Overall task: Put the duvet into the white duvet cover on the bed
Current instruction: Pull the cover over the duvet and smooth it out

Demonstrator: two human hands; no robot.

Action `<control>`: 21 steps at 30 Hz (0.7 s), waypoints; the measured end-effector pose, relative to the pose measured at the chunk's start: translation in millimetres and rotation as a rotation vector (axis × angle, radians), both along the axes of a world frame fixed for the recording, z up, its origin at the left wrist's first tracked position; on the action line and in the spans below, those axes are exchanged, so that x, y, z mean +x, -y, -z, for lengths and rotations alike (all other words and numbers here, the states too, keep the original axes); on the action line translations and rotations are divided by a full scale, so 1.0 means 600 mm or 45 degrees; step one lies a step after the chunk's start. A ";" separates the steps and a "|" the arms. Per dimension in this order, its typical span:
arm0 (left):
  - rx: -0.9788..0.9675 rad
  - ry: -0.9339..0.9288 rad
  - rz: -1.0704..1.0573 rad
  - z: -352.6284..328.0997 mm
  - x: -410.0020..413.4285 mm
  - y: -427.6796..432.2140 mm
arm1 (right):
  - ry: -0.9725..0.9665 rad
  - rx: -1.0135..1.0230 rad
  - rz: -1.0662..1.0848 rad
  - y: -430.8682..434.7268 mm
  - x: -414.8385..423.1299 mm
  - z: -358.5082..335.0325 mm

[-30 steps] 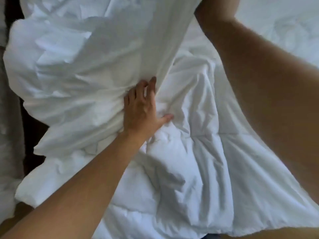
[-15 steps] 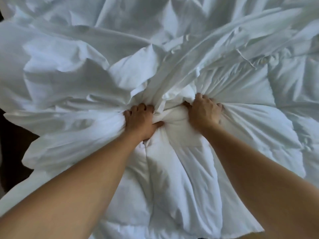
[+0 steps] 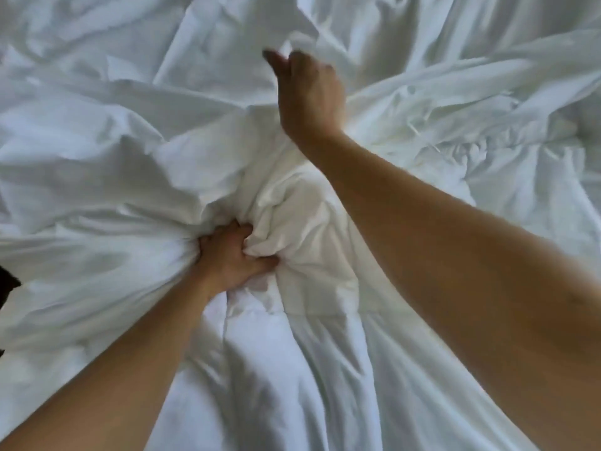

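Left hand is fisted on the bunched duvet cover, right where it meets the duvet. Right hand is raised and blurred, can't tell its grip.

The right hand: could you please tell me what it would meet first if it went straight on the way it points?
Most likely the rumpled duvet cover just ahead of the right hand; the hand is blurred, so depth is uncertain.
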State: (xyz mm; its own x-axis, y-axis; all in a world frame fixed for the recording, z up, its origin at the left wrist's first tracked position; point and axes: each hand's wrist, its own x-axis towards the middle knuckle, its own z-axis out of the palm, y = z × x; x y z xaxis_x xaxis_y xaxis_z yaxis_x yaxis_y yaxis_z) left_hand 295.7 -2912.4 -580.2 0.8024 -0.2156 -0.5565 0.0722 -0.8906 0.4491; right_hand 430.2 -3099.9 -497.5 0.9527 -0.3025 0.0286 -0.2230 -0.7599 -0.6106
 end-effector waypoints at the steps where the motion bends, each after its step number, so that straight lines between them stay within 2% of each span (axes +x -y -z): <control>1: 0.144 0.020 0.036 -0.009 -0.001 0.009 | -0.216 -0.043 -0.147 0.010 -0.037 0.025; 3: 0.355 0.159 -0.053 -0.037 -0.015 0.051 | -0.535 -0.131 -0.332 0.059 -0.145 0.065; 5: 0.282 0.637 -0.158 -0.064 -0.056 0.117 | -0.433 -0.234 -0.395 0.130 -0.228 0.069; 6: 0.200 0.875 -0.120 -0.073 -0.075 0.158 | -0.316 -0.330 -0.332 0.171 -0.255 0.068; 7: 0.136 0.986 0.004 -0.077 -0.090 0.200 | -0.268 -0.448 -0.246 0.216 -0.280 0.069; 8: 0.106 0.963 0.138 -0.077 -0.101 0.238 | -0.313 -0.549 -0.159 0.263 -0.306 0.071; 9: 0.113 0.847 0.218 -0.073 -0.108 0.272 | -0.487 -0.572 -0.121 0.305 -0.333 0.069; 11: 0.233 0.596 0.267 -0.062 -0.109 0.317 | -0.865 -0.543 -0.176 0.360 -0.375 0.071; 12: 0.318 0.535 0.295 -0.058 -0.100 0.331 | -0.920 -0.523 -0.232 0.375 -0.387 0.077; 14: 0.286 0.581 0.334 -0.062 -0.070 0.336 | -0.801 -0.448 -0.266 0.384 -0.378 0.068; 16: 0.110 0.765 0.260 -0.085 -0.022 0.321 | -0.389 -0.363 -0.161 0.390 -0.347 0.041; 18: 0.046 1.026 0.215 -0.113 0.034 0.313 | 0.017 -0.389 -0.117 0.403 -0.312 0.005; 19: 0.051 1.089 0.193 -0.122 0.059 0.317 | 0.120 -0.369 -0.086 0.410 -0.293 -0.009; 21: 0.075 1.049 0.019 -0.125 0.086 0.343 | 0.156 -0.358 -0.003 0.415 -0.246 -0.012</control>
